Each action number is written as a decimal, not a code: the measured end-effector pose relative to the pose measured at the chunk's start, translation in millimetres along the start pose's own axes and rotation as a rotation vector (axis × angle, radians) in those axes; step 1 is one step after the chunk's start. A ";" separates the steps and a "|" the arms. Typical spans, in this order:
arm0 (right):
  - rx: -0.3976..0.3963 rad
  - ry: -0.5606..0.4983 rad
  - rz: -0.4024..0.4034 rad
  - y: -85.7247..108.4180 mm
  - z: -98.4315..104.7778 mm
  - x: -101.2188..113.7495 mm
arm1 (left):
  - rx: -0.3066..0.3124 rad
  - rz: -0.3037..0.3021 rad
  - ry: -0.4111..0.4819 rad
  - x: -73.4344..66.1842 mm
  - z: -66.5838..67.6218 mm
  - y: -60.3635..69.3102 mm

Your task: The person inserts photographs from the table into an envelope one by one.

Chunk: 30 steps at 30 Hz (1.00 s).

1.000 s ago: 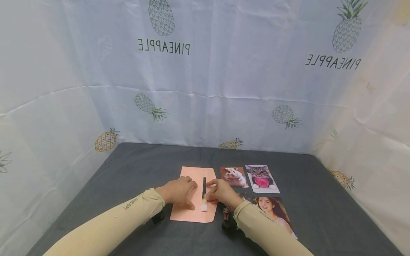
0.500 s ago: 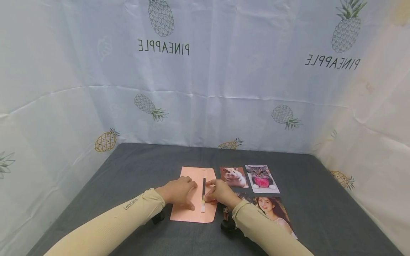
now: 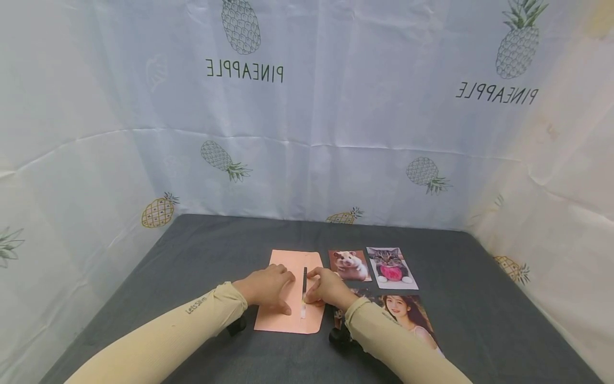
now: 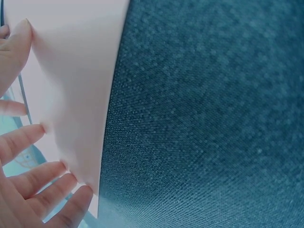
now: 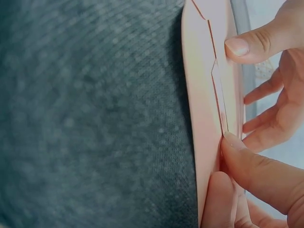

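A pink envelope [image 3: 284,258] lies on the dark tablecloth, its flap edge to the right. Most of a photo [image 3: 305,278] is inside it; only a narrow strip, dark at the far end and pale at the near end, shows. My left hand [image 3: 266,290] rests on the envelope with thumb and fingers spread. My right hand [image 3: 332,290] holds the photo's outer edge between thumb and bent index finger, near the envelope's mouth. In the right wrist view, the right thumb [image 5: 237,148] touches this edge; the remaining fingers are partly hidden.
Right of the envelope lie a hamster photo [image 3: 352,269], a cat photo [image 3: 389,261] and a portrait photo of a person [image 3: 417,320]. Another photo [image 3: 362,293] is mostly covered by the right arm. A pineapple-print curtain [image 3: 307,117] surrounds the table.
My right hand has edged slightly left, and the visible strip of the photo has become narrower as it slid into the envelope. My left hand stays in place.
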State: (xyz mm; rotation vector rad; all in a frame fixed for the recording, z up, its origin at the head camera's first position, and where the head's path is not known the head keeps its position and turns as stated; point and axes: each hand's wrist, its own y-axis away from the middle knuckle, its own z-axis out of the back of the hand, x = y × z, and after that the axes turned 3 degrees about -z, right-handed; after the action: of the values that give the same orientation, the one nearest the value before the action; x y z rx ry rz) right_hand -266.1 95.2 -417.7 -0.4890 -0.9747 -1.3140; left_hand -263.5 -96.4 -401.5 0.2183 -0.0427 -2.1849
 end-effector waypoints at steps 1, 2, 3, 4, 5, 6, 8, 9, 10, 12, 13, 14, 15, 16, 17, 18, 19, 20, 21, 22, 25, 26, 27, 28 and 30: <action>-0.001 0.006 0.002 -0.4 -0.1 -0.2 | 0.000 0.000 0.001 0.3 -0.2 -0.1; -0.002 0.018 0.004 -0.9 -0.3 -0.5 | 0.000 -0.002 0.001 0.7 -0.2 -0.1; 0.001 0.020 0.004 -0.9 -0.2 -0.2 | -0.002 -0.004 0.002 0.9 -0.2 -0.1; 0.002 0.027 0.001 -1.2 -0.1 0.0 | -0.004 -0.006 0.002 1.3 -0.3 0.0; 0.003 0.034 -0.002 -1.3 -0.1 0.3 | -0.006 -0.009 0.002 1.6 -0.5 -0.1; 0.003 0.044 -0.005 -1.5 0.0 0.6 | -0.007 -0.011 0.002 1.9 -0.6 -0.1; 0.006 0.058 -0.011 -1.8 0.1 1.4 | -0.009 -0.016 0.003 2.2 -0.5 -0.1; 0.008 0.058 -0.014 -1.8 0.2 1.8 | -0.011 -0.018 0.004 2.3 -0.6 -0.2; 0.008 0.065 -0.016 -2.0 0.2 1.9 | -0.011 -0.019 0.005 2.4 -0.8 -0.3; 0.012 0.063 -0.019 -2.0 0.5 2.2 | -0.011 -0.019 0.005 2.2 -0.7 -0.3; 0.014 0.063 -0.018 -1.9 0.6 2.3 | -0.011 -0.018 0.006 2.0 -0.5 -0.2; 0.014 0.063 -0.018 -1.8 0.8 2.2 | -0.011 -0.017 0.006 1.5 -0.4 -0.2; 0.016 0.062 -0.017 -1.6 1.0 2.3 | -0.010 -0.014 0.008 1.6 -0.4 -0.3; 0.018 0.061 -0.016 -1.6 1.2 2.5 | -0.010 -0.012 0.009 1.4 -0.1 0.0; 0.019 0.060 -0.016 -1.5 1.3 2.7 | -0.009 -0.010 0.010 1.4 0.0 0.2; 0.020 0.060 -0.016 -1.4 1.5 3.0 | -0.009 -0.008 0.010 1.5 -0.2 0.2; 0.020 0.057 -0.014 -1.2 1.8 3.3 | -0.008 -0.006 0.009 1.6 -0.3 0.3; 0.022 0.046 -0.014 -1.2 2.3 3.3 | -0.008 -0.006 0.008 1.8 -0.6 0.3; 0.026 0.030 -0.013 -1.0 2.5 3.6 | -0.007 -0.006 0.008 2.1 -0.9 0.3; 0.028 0.014 -0.013 -1.4 2.7 3.4 | -0.008 -0.007 0.008 2.2 -1.1 0.4; 0.048 -0.056 -0.010 -1.0 4.5 4.2 | -0.009 -0.008 0.008 2.7 -2.1 0.2; 0.057 -0.075 -0.006 -0.4 5.8 4.5 | -0.012 -0.009 0.011 2.9 -2.4 0.1; 0.068 -0.092 -0.001 0.6 7.3 4.9 | -0.013 -0.009 0.013 2.9 -2.6 0.2; 0.081 -0.103 0.010 1.7 9.6 5.2 | -0.013 -0.008 0.013 3.1 -3.0 0.1; 0.105 -0.115 0.040 5.2 15.7 5.7 | -0.014 -0.006 0.012 3.2 -3.7 0.1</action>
State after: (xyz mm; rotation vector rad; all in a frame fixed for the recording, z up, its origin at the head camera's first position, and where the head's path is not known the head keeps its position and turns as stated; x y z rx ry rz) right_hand -266.3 105.4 -403.5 -0.5047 -1.1177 -1.2021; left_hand -264.6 -98.9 -405.6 0.2243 -0.0202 -2.1896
